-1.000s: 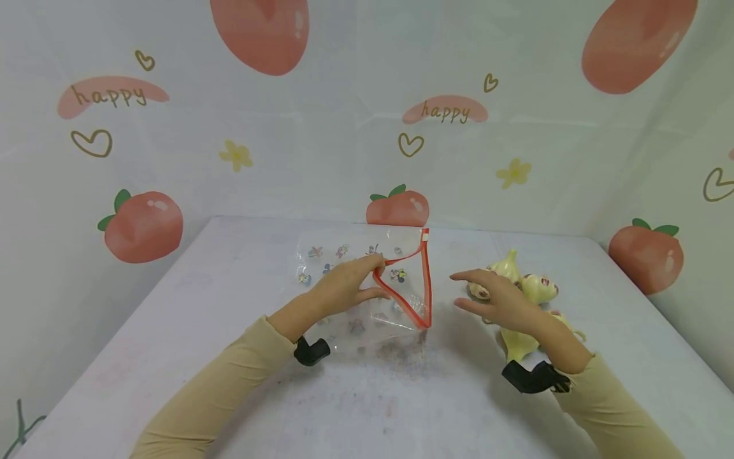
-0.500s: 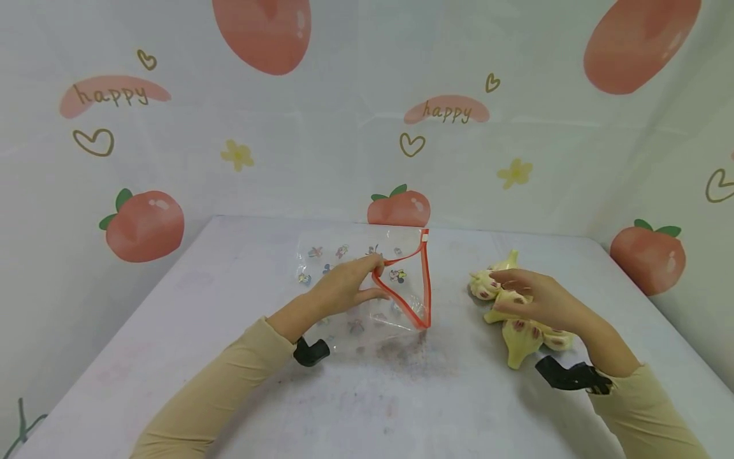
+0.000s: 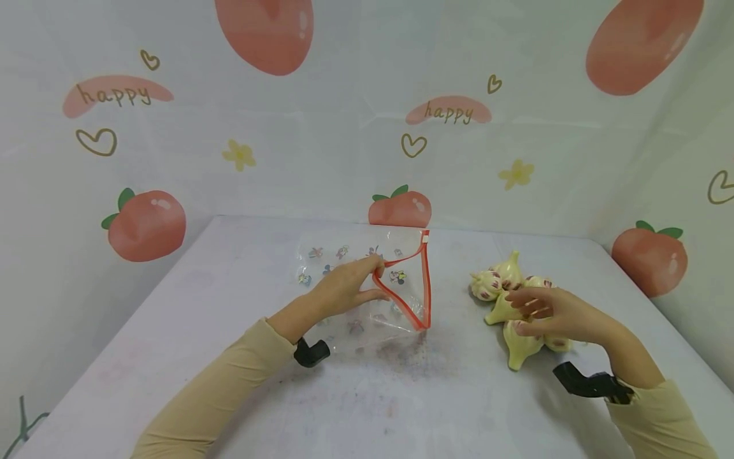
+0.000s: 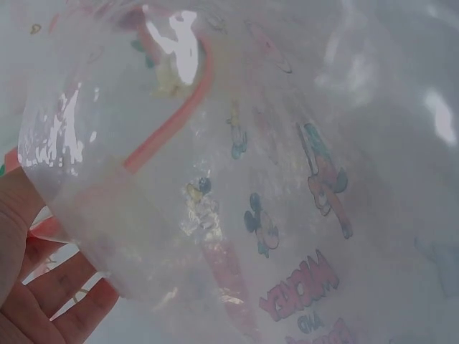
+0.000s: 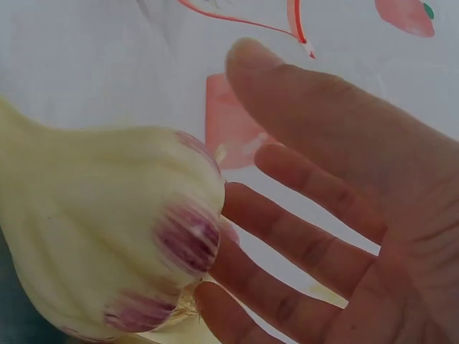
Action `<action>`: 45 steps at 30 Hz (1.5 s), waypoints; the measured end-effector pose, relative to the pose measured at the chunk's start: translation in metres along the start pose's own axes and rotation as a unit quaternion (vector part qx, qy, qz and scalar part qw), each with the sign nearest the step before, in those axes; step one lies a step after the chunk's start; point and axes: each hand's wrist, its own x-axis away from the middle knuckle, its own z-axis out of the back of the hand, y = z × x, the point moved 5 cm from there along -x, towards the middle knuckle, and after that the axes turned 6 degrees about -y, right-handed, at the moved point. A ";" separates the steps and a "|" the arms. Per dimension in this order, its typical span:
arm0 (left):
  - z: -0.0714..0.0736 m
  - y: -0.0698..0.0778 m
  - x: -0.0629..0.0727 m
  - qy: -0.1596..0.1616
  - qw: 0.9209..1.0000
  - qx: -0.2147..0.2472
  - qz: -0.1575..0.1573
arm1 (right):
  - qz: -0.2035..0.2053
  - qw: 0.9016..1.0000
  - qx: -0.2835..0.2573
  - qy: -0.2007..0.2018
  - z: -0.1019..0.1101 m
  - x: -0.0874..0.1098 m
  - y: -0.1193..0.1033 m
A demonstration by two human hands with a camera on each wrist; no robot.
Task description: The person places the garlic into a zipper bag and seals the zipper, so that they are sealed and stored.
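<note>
On the left, my left hand [image 3: 350, 284] grips a clear zip bag [image 3: 344, 325] by its red-edged mouth, which gapes in a triangle toward the right. In the left wrist view the printed plastic of the bag [image 4: 265, 215] fills most of the picture, and the fingers [image 4: 68, 287] are at its edge. My right hand [image 3: 564, 315] is over a cluster of garlic bulbs [image 3: 522, 344], thumb and fingers spread apart. Up close in the right wrist view, a purple-streaked garlic bulb [image 5: 107, 222] overlaps the fingertips of the right hand [image 5: 323, 201], with nothing held in the palm.
Both lie on a white table [image 3: 367, 408] with dark smudges. A light curtain [image 3: 321, 140] printed with fruit, hearts and "happy" rises behind the table. Each wrist carries a black camera mount, such as the right mount [image 3: 590, 382].
My right hand has moved right from beside the bag to over the garlic bulbs, uncovering those on the left. The left hand and bag have stayed put.
</note>
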 end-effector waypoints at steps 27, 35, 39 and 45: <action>-0.002 0.000 0.001 0.000 1.000 0.007 -0.002 | 0.065 0.996 0.051 -0.021 -0.016 -0.002 0.003; -0.003 -0.001 0.000 -0.002 1.000 0.023 0.003 | 0.068 0.996 0.048 -0.016 -0.014 -0.001 -0.003; -0.003 -0.001 -0.001 -0.010 0.999 0.032 0.007 | 0.084 0.995 0.044 -0.004 -0.013 -0.001 -0.010; -0.004 -0.002 -0.002 -0.029 0.998 0.056 0.008 | 0.108 0.993 0.048 0.012 -0.011 -0.003 -0.017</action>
